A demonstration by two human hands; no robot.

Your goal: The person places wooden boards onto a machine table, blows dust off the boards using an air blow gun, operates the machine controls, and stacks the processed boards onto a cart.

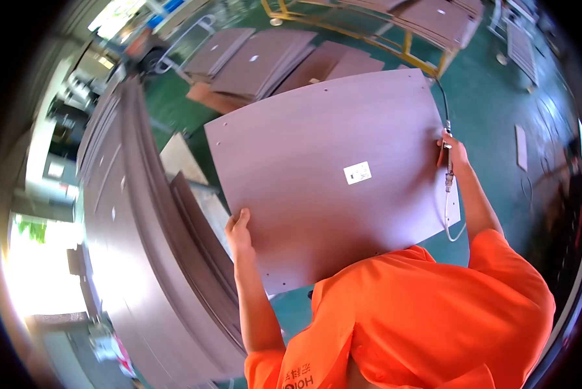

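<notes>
A large brown panel (pixel 304 149) with small holes along its edges and a white label (pixel 357 172) fills the middle of the head view, held in front of my body. My left hand (pixel 240 232) grips the panel's left edge, thumb on its face and the other fingers hidden behind. At the right edge, my right hand (pixel 455 150) is closed around an air tool (pixel 448 162) with a hose hanging below, and lies against the panel. Whether its fingers also hold the panel is hard to see.
Tall stacked panels (pixel 142 227) stand close on the left. More panels (pixel 258 61) lie on the green floor ahead, near a yellow frame cart (pixel 408 55) carrying panels. A metal rack (pixel 521 48) stands at the upper right; a narrow strip (pixel 521 148) lies on the floor.
</notes>
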